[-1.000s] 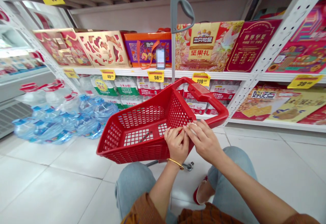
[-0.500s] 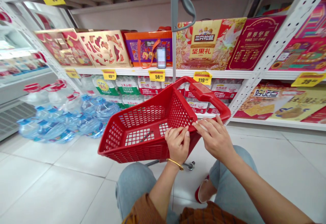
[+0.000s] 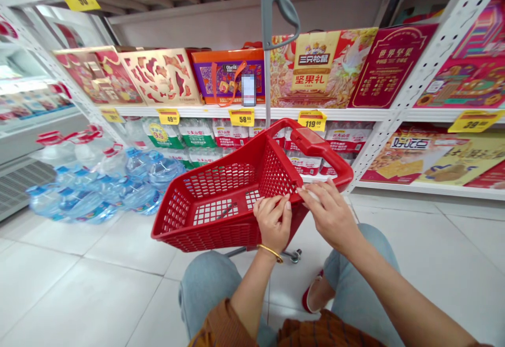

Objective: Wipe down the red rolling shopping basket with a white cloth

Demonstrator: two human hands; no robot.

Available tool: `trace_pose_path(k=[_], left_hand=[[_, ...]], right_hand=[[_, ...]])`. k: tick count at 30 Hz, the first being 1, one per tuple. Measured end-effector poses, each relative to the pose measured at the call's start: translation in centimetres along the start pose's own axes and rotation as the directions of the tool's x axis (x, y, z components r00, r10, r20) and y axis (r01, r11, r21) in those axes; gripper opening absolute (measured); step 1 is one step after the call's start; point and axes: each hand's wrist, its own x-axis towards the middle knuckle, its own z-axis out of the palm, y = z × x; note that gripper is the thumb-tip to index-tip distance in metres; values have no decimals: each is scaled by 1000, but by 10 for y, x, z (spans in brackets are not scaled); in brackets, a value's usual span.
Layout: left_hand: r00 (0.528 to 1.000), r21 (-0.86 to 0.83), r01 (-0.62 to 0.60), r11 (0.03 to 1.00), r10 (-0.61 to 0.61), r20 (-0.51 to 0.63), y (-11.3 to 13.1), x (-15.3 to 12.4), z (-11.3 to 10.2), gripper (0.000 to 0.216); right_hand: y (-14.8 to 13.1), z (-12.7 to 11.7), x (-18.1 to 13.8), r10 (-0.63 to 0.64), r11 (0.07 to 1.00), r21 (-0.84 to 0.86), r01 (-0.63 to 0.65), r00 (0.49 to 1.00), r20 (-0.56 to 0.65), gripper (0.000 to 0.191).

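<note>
A red plastic shopping basket (image 3: pixel 221 199) on wheels stands tilted in front of my knees, with nothing in it that I can see. My left hand (image 3: pixel 273 224), with a gold bangle at the wrist, grips the basket's near rim with curled fingers. My right hand (image 3: pixel 330 214) lies just right of it on the same rim, fingers pressed down on something small and white (image 3: pixel 313 194) that I cannot name. The basket's grey pull handle (image 3: pixel 276 20) rises on a pole above it.
Shelves (image 3: pixel 252 112) ahead carry gift boxes (image 3: pixel 319 68) on top and packs of bottled water (image 3: pixel 197 134) below, with yellow price tags. Several large water jugs (image 3: pixel 106 184) lie on the white tiled floor at left. A freezer cabinet (image 3: pixel 23 141) stands far left.
My right hand slid right along the rim away from the left hand, then came slightly back. The left hand and the basket have stayed in place.
</note>
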Motion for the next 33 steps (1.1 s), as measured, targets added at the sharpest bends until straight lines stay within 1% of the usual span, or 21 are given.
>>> trace_pose_path(k=[2,4,7,13,18,23,29,33], left_hand=[[1000,2,-2,1000,2,2,0,0,0,22],[1000,0,-9,1000,9,-7,-1,-1,0,22],[1000,-1,-21,1000,21,-23,-2,-1,-1,22],[1000,3,-19,1000,19,-5,0,0,-3,21],[1000,-10,-24,1000,24,-4,0,1,-4,21],[1000,-39,-18,999,18,-13,-1,1,-4,21],[1000,-49,-12,999,11,-20,-1,0,-6,21],[1000,-41,-7,999,6,-20,-3,0,-7,20]], right_hand=[[-11,6,1,-43,999,14,43,999,-3,37],[-19,12,1,-60,998,19,60,998,-24,34],[-21,15,2,-61,998,22,62,997,-39,34],[-12,11,0,-33,999,28,33,999,-17,36],[-6,7,0,-5,1000,9,6,1000,-25,32],[7,-3,0,8,1000,-29,-10,999,-53,26],[25,-14,-2,30,998,-48,-32,999,-29,27],[29,-18,0,29,999,-22,-29,999,-23,24]])
